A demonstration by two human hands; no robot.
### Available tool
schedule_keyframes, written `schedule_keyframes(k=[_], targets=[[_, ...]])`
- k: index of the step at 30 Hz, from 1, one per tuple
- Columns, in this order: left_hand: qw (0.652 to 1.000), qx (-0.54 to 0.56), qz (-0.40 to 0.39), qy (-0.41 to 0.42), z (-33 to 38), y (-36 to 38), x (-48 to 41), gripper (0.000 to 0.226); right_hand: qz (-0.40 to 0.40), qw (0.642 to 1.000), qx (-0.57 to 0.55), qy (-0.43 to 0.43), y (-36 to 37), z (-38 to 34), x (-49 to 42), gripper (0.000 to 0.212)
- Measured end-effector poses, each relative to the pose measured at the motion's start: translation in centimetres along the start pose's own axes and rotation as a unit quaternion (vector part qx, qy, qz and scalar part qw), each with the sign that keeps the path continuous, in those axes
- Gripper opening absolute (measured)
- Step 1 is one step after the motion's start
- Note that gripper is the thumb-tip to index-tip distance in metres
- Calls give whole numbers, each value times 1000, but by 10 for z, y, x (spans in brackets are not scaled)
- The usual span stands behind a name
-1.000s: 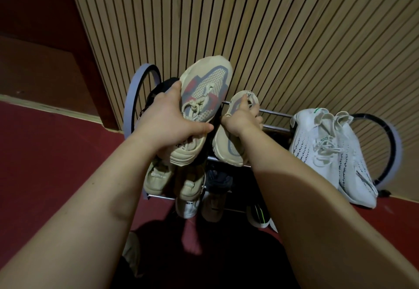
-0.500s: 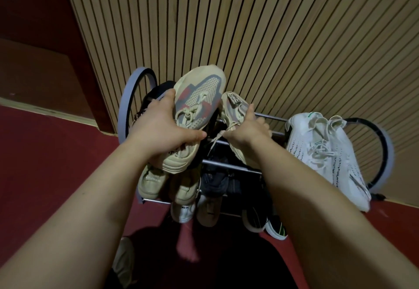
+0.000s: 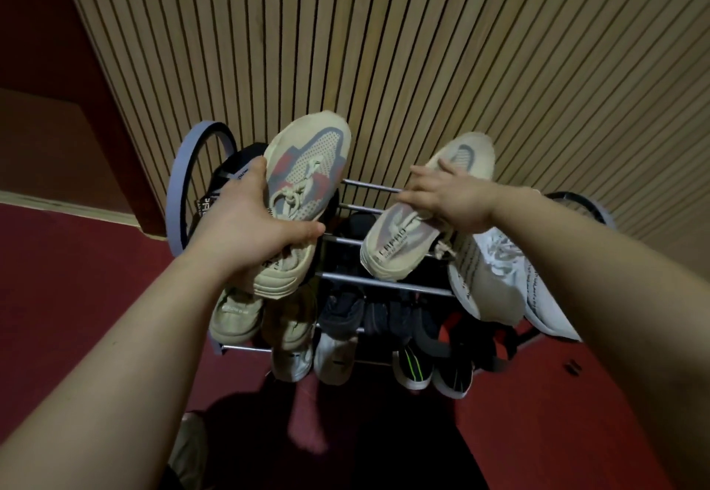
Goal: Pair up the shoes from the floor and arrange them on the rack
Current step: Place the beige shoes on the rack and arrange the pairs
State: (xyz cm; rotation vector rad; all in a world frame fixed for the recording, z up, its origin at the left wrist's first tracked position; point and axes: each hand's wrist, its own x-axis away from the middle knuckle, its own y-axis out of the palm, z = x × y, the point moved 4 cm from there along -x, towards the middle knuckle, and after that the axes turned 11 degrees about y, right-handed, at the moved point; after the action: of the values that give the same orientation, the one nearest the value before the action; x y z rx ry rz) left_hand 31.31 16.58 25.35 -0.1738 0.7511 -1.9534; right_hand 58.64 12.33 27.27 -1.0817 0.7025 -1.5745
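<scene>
Two matching beige sneakers with red and grey mesh panels are over the top tier of the metal shoe rack [image 3: 384, 280]. My left hand [image 3: 246, 228] grips the left beige sneaker [image 3: 307, 174] round its side, toe pointing at the wall. My right hand [image 3: 449, 197] holds the right beige sneaker [image 3: 399, 243] from above at its laces, with its heel towards me over the rack's bars. A pair of white knit sneakers [image 3: 495, 282] lies on the same tier to the right, partly behind my right forearm.
A black shoe [image 3: 230, 178] sits at the top tier's left end. Lower tiers hold tan sneakers [image 3: 238, 313], dark shoes [image 3: 345, 309], white shoes [image 3: 330, 355] and black shoes with green stripes [image 3: 415, 366]. A slatted wooden wall [image 3: 422, 47] stands behind; red floor [image 3: 77, 278] surrounds the rack.
My right hand has carried its beige sneaker to the right, away from the left one, and turned it flatter over the bars. The left hand and its sneaker stay nearly in place.
</scene>
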Motion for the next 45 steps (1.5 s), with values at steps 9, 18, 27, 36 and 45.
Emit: schedule_keyframes(k=[9, 18, 27, 36, 45], targets=[[997, -57, -29, -31, 5, 26, -4, 113, -37, 990, -107, 88, 30, -24, -9, 68], [1000, -13, -7, -25, 12, 34, -10, 101, 8, 701, -592, 398, 56, -84, -3, 89], [999, -32, -5, -22, 12, 36, -12, 107, 2, 762, -535, 366, 49, -80, -5, 119], [999, -38, -15, -14, 15, 52, -16, 107, 6, 830, -496, 255, 59, -58, 55, 108], [995, -76, -39, -55, 25, 97, -20, 105, 135, 830, -417, 344, 76, -99, 75, 89]])
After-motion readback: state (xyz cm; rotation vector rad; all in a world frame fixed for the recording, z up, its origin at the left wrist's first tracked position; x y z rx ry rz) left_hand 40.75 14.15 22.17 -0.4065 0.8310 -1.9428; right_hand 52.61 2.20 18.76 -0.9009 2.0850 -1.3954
